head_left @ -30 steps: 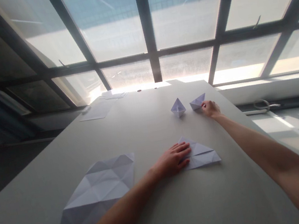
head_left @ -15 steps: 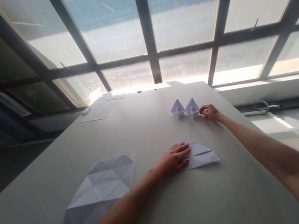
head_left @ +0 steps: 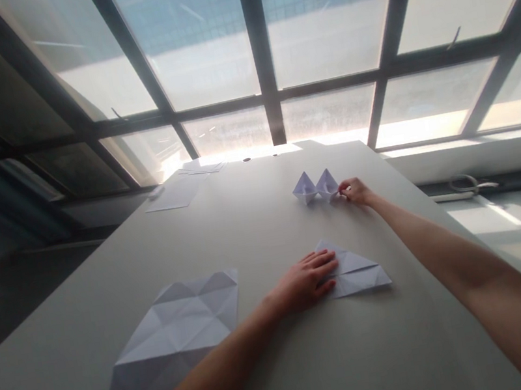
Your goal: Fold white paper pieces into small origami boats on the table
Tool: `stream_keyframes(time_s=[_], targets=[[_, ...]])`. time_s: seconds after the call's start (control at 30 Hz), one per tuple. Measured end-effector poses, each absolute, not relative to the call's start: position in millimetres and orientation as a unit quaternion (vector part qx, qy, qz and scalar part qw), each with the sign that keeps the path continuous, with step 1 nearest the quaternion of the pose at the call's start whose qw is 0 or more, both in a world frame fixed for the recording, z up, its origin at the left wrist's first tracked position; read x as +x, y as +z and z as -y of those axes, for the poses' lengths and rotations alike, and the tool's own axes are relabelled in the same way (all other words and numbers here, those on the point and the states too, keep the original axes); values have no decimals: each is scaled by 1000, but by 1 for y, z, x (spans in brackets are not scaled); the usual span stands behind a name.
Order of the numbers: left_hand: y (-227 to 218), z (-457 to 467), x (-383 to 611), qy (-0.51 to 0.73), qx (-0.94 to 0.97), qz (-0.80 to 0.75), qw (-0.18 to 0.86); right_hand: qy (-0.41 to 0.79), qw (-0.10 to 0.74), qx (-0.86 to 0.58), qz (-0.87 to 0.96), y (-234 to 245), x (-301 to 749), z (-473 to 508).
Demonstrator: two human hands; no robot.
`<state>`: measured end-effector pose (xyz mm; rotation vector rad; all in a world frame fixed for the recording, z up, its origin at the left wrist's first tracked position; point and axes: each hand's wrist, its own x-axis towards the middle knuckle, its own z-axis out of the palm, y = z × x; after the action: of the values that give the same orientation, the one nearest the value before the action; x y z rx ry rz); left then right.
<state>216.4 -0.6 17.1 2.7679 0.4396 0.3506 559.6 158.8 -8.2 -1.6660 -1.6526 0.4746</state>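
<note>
My left hand (head_left: 307, 280) lies flat with its fingers stretched over the left end of a folded white paper (head_left: 359, 271), hiding part of it. Farther up the table, two small folded paper boats (head_left: 304, 189) with pointed peaks stand side by side, nearly touching. My right hand (head_left: 355, 190) is closed in a pinch at the right tip of the right-hand paper boat (head_left: 327, 186). Under and beside my left forearm spreads a large creased sheet of paper (head_left: 176, 320), partly covered by the arm.
Flat white sheets (head_left: 174, 193) lie at the far left of the white table (head_left: 257, 235), with a small pale object (head_left: 156, 192) beside them. Large windows rise behind the table. A coiled cable (head_left: 466, 183) is beyond the right edge.
My right hand has shifted left with the right-hand paper boat, and both boats sit a little farther left. My left hand stays on the folded paper. The view has turned slightly.
</note>
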Motion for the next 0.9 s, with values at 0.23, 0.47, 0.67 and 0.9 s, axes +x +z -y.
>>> stream_keyframes(time_s=[0.23, 0.47, 0.67, 0.9], targets=[[15, 0, 217, 124, 968, -152, 158, 135, 338, -704, 609, 6, 557, -147], [16, 0, 217, 123, 968, -156, 155, -35, 357, -749, 557, 50, 514, -117], [16, 0, 217, 131, 967, -156, 153, 16, 261, -710, 654, 54, 420, -120], [15, 1, 218, 144, 969, -138, 149, 78, 211, -733, 642, 39, 401, -140]])
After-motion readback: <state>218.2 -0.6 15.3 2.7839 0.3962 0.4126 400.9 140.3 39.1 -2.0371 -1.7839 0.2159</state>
